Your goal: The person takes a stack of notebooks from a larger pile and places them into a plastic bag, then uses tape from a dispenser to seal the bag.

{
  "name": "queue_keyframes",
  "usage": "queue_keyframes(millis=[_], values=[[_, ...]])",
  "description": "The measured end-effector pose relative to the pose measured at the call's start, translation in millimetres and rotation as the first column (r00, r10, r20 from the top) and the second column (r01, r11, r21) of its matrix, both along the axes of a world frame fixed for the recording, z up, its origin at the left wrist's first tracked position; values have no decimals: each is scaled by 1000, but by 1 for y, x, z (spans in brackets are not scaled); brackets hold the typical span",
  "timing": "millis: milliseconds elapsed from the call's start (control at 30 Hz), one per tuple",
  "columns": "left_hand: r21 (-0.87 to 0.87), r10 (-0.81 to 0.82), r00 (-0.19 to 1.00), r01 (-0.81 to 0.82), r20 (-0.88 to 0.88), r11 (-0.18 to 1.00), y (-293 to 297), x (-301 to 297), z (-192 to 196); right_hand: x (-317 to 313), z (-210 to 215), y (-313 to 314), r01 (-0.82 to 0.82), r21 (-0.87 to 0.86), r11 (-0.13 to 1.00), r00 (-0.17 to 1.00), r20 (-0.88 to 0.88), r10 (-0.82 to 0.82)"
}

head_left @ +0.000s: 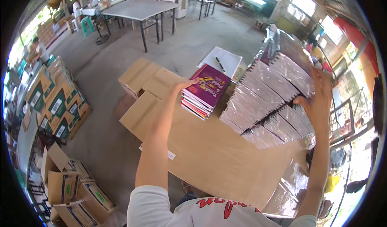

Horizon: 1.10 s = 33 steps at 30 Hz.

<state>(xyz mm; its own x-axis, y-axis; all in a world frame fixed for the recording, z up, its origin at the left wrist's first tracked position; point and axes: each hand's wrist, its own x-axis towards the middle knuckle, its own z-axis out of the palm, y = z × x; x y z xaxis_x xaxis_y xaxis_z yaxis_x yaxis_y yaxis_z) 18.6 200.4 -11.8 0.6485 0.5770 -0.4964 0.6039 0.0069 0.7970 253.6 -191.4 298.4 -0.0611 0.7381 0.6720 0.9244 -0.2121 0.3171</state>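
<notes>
A stack of notebooks (207,86), a purple one on top and several coloured edges below, stands on the brown tabletop. My left hand (186,84) lies against the stack's left side, fingers stretched toward its top cover; part of the hand is foreshortened. To the right, a big block of spiral-bound books (262,90) is piled in several columns, with shiny clear plastic over them. My right hand (320,96) is at the block's right side, thumb and fingers apart, the thumb by a dark gap between columns.
Behind the notebooks lies a white paper pile (213,58) with a dark pen (220,64). Cardboard boxes (151,80) adjoin the table's left side. Stacked cartons (60,102) and open cartons (78,190) stand on the floor at left. A grey table (141,9) is farther back.
</notes>
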Motion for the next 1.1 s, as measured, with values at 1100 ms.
queue_keyframes(millis=[1100], values=[[-661,428,903,-345,-40,666,-320,-108,54,-68,-247,-63,-649,0,761,665,-485,568]])
